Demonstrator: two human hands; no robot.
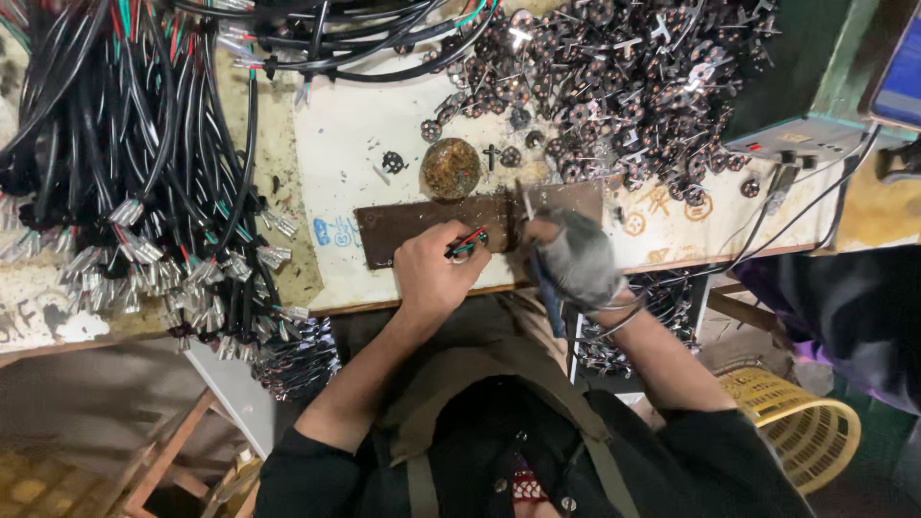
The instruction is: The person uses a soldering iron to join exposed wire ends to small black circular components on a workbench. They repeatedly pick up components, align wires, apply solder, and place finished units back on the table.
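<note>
My left hand [436, 273] is bare and pinches thin red, green and black wire ends [467, 245] against a brown metal plate [403, 228] on the bench. My right hand [576, 257] wears a grey glove and grips a soldering iron [543, 278] with a blue handle. The iron's metal tip [524, 200] points up over the plate, just right of the wire ends. Both hands sit close together at the bench's near edge.
A thick bundle of black cables with metal terminals [144, 192] covers the left. A heap of small round disc parts [614, 86] lies at the back, with a round brown lump [451, 168] near it. A grey device [801, 134] stands right. A yellow basket [806, 427] sits below. Another person's dark sleeve [844, 307] shows at right.
</note>
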